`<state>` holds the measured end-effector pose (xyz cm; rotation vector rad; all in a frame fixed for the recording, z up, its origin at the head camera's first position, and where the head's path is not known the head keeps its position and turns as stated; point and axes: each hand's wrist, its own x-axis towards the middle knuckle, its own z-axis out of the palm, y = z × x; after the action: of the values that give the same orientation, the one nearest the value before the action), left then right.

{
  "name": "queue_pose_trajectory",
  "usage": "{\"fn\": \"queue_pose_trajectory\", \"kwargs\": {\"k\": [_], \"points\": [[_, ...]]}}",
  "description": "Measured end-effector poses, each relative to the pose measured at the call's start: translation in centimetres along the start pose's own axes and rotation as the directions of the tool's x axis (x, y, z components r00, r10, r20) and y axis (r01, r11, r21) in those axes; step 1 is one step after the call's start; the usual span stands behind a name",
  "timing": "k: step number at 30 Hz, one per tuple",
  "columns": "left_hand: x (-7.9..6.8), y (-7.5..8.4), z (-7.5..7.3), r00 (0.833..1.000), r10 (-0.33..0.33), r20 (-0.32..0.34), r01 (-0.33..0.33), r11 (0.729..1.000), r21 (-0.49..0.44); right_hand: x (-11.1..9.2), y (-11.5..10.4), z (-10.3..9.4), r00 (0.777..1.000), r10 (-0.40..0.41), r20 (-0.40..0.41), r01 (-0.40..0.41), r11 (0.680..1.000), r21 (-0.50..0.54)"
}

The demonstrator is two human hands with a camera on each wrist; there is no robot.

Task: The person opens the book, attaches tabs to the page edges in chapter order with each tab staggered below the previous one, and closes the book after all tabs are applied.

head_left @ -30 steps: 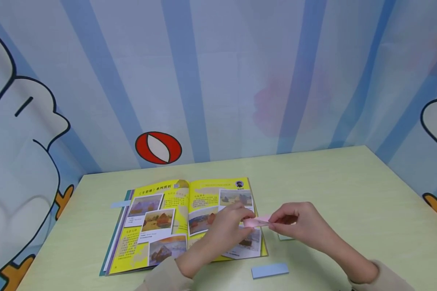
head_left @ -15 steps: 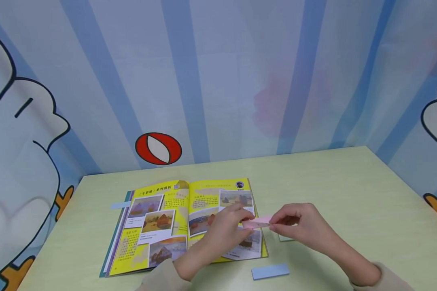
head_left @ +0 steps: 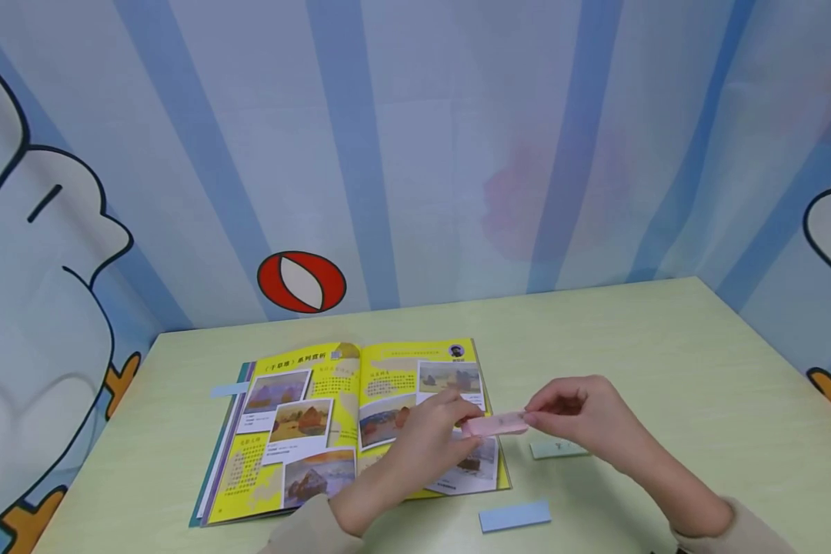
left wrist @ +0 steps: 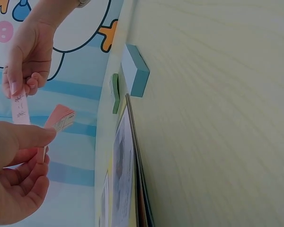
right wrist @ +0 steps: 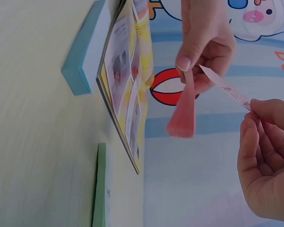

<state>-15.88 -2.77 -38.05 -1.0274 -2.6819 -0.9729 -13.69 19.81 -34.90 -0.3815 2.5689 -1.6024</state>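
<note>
My left hand (head_left: 425,442) pinches a pink sticky-note pad (right wrist: 183,113) between thumb and fingers, above the right page of an open book (head_left: 370,481). In the right wrist view the pad's sheets fan out at the lower end. My right hand (head_left: 589,419) pinches the end of a single pink sticky note (right wrist: 225,87) with handwriting on it. The two wrist views show this strip lifted apart from the pad. The head view has strip and pad overlapping in one line, right of the book's edge.
A blue sticky-note pad (head_left: 515,516) lies in front of the book's right corner. To the right of the book is a green pad (head_left: 557,449) with handwriting on top. A pale blue tab (head_left: 229,390) sticks out from the book's left edge. A patterned curtain (head_left: 450,154) stands behind the table.
My right hand has moved slightly right and up with the strip, straightening it out from the pad. More of the green pad now shows. The left hand has stayed nearly still.
</note>
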Motion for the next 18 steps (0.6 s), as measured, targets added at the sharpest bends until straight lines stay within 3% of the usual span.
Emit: {"fn": "queue_pose_trajectory", "kwargs": {"k": [6,15,18], "points": [[0.1,0.1,0.7,1.000,0.017,-0.010,-0.017,1.000,0.013,0.0,0.1,-0.8,0.998,0.048,-0.031,-0.047,0.998,0.036],[0.0,0.3,1.7,0.996,-0.055,0.076,0.062,0.994,-0.087,0.1,0.2,-1.9,0.999,0.041,-0.024,-0.040,0.998,0.046],[-0.1,0.3,2.2,0.993,-0.046,0.107,0.058,0.992,-0.110,0.1,0.3,-2.3,0.999,0.037,-0.027,-0.036,0.998,0.060]]}}
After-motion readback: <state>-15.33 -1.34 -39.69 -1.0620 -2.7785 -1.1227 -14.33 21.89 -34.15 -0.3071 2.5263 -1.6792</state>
